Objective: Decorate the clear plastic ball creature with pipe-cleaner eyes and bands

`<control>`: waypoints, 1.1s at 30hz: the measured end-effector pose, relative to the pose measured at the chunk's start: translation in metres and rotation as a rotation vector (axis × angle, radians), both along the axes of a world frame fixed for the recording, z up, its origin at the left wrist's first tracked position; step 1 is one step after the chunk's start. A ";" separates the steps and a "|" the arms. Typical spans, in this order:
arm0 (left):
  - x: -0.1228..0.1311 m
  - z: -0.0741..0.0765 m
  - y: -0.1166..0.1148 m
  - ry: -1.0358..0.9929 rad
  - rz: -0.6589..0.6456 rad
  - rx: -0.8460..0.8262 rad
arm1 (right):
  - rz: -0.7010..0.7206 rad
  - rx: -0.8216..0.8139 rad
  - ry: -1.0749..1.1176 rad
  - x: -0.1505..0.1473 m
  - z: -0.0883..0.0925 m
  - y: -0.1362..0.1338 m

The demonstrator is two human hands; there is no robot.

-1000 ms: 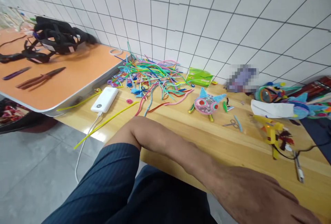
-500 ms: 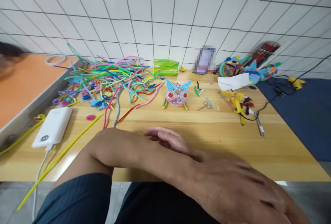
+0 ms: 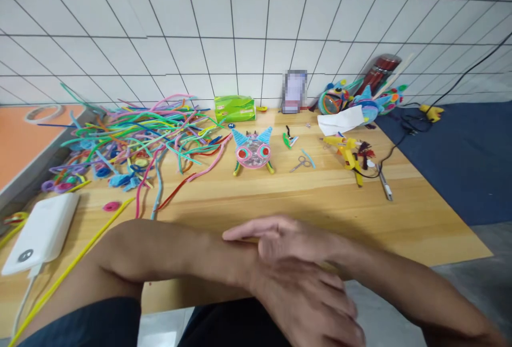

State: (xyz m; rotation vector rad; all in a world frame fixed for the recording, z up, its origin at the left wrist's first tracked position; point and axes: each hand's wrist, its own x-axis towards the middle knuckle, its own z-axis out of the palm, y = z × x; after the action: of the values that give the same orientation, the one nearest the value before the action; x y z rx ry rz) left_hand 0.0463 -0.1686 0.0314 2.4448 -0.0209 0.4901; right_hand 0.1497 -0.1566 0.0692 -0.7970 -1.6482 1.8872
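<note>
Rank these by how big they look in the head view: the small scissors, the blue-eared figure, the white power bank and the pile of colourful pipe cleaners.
1. Pile of colourful pipe cleaners
2. White power bank; it lies nearer the camera, so its real size against the figure is unsure
3. Blue-eared figure
4. Small scissors

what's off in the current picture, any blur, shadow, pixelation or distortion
Head view: the left hand looks slightly soft; head view: the upright object by the wall is pixelated; head view: wall lines fan outward towards the top; head view: the table is shadowed under the left arm.
</note>
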 end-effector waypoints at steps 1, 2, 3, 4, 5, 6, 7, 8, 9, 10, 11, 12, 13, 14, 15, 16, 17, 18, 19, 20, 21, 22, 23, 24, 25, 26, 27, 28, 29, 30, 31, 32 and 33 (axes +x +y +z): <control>0.001 0.004 0.006 -0.060 -0.171 0.046 | -0.056 -0.057 0.042 0.000 -0.001 0.004; 0.003 0.007 0.011 -0.168 -0.374 0.158 | -0.136 -0.077 0.057 -0.002 -0.004 0.010; 0.005 0.011 0.014 -0.257 -0.442 0.271 | -0.223 -0.058 0.048 -0.004 -0.008 0.016; 0.008 0.013 0.016 -0.337 -0.505 0.350 | -0.277 -0.027 0.014 -0.006 -0.014 0.022; 0.009 0.014 0.017 -0.397 -0.523 0.417 | -0.306 0.012 -0.041 -0.006 -0.020 0.029; 0.008 0.013 0.018 -0.431 -0.497 0.457 | -0.325 0.062 -0.114 -0.004 -0.026 0.035; 0.004 0.012 0.019 -0.442 -0.467 0.479 | -0.349 0.126 -0.202 0.002 -0.032 0.041; -0.002 0.010 0.020 -0.436 -0.412 0.493 | -0.385 0.205 -0.303 0.013 -0.036 0.046; -0.010 0.006 0.022 -0.416 -0.351 0.505 | -0.440 0.292 -0.404 0.027 -0.038 0.051; -0.020 0.003 0.025 -0.381 -0.296 0.500 | -0.504 0.369 -0.510 0.045 -0.039 0.056; -0.031 -0.002 0.029 -0.343 -0.252 0.476 | -0.582 0.439 -0.637 0.065 -0.040 0.061; -0.041 -0.006 0.033 -0.300 -0.208 0.440 | -0.673 0.493 -0.782 0.086 -0.039 0.067; -0.051 -0.010 0.037 -0.266 -0.147 0.397 | -0.780 0.520 -0.952 0.105 -0.039 0.072; -0.058 -0.014 0.042 -0.240 -0.102 0.348 | -0.871 0.520 -1.127 0.123 -0.039 0.077; -0.064 -0.018 0.046 -0.224 -0.072 0.307 | -0.913 0.511 -1.197 0.137 -0.040 0.082; -0.068 -0.021 0.050 -0.216 -0.046 0.273 | -0.936 0.500 -1.251 0.147 -0.042 0.087; -0.070 -0.025 0.054 -0.216 -0.028 0.245 | -0.943 0.488 -1.289 0.154 -0.046 0.091; -0.071 -0.029 0.058 -0.220 -0.014 0.224 | -0.935 0.480 -1.305 0.156 -0.050 0.096; -0.071 -0.032 0.061 -0.228 0.002 0.206 | -0.922 0.477 -1.323 0.157 -0.054 0.100; -0.071 -0.035 0.064 -0.240 0.016 0.189 | -0.908 0.477 -1.338 0.155 -0.059 0.103; -0.071 -0.038 0.066 -0.250 0.029 0.173 | -0.896 0.480 -1.352 0.153 -0.063 0.105; -0.071 -0.041 0.068 -0.259 0.042 0.157 | -0.890 0.483 -1.367 0.152 -0.066 0.107; -0.071 -0.043 0.070 -0.266 0.056 0.140 | -0.889 0.486 -1.381 0.151 -0.069 0.108; -0.072 -0.044 0.072 -0.269 0.067 0.123 | -0.891 0.483 -1.397 0.151 -0.070 0.109; -0.073 -0.044 0.073 -0.268 0.080 0.101 | -0.905 0.485 -1.410 0.152 -0.071 0.108; -0.074 -0.044 0.073 -0.264 0.091 0.072 | -0.927 0.495 -1.415 0.154 -0.070 0.106; -0.076 -0.043 0.074 -0.265 0.103 0.030 | -0.955 0.510 -1.415 0.155 -0.069 0.103; -0.077 -0.042 0.074 -0.269 0.120 -0.028 | -0.984 0.528 -1.410 0.156 -0.067 0.099; -0.078 -0.041 0.074 -0.271 0.150 -0.098 | -1.008 0.562 -1.392 0.156 -0.065 0.094; -0.079 -0.040 0.074 -0.262 0.200 -0.179 | -1.012 0.611 -1.362 0.153 -0.063 0.088; -0.081 -0.039 0.074 -0.241 0.265 -0.265 | -0.992 0.678 -1.317 0.148 -0.061 0.081; -0.081 -0.039 0.074 -0.212 0.343 -0.349 | -0.949 0.823 -1.218 0.142 -0.059 0.074; -0.082 -0.040 0.076 -0.180 0.424 -0.422 | -0.868 0.982 -1.098 0.133 -0.059 0.067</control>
State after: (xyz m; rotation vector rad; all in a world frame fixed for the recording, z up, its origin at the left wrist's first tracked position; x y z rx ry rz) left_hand -0.0357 -0.0930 -0.0085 1.9813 0.4854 0.8078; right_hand 0.2826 -0.0899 0.0107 -1.7590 -1.9163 -0.1243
